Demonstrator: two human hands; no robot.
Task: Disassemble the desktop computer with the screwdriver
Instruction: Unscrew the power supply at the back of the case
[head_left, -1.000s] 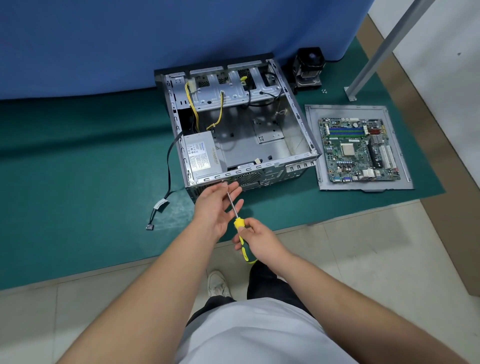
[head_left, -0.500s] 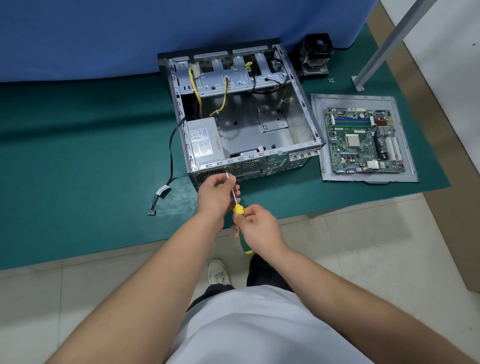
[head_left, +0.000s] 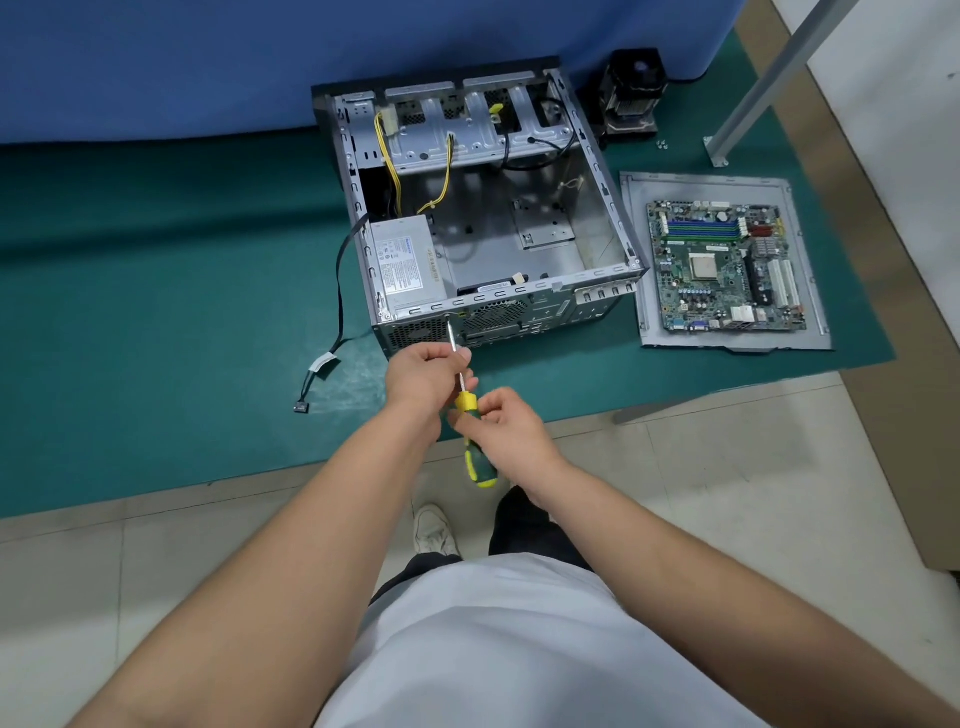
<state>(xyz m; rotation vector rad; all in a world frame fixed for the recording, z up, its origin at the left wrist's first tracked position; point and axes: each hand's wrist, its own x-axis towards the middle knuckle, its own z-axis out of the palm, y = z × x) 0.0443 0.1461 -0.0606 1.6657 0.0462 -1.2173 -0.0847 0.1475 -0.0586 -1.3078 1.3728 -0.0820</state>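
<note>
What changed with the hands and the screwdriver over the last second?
The left hand closed its open fingers around the screwdriver shaft, and the tip moved up onto the computer case rear edge. The right hand kept hold of the handle. Motherboard unmoved.

Your screwdriver (head_left: 464, 391) tip has moved up toward 12 o'clock onto the rear edge of the computer case (head_left: 483, 218). Your left hand (head_left: 423, 375) closed from open fingers to pinching the shaft. Your right hand (head_left: 501, 423) followed along on the handle.

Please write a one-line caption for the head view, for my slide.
Both hands steer a screwdriver to the rear panel of an open computer case, motherboard beside it.
</note>
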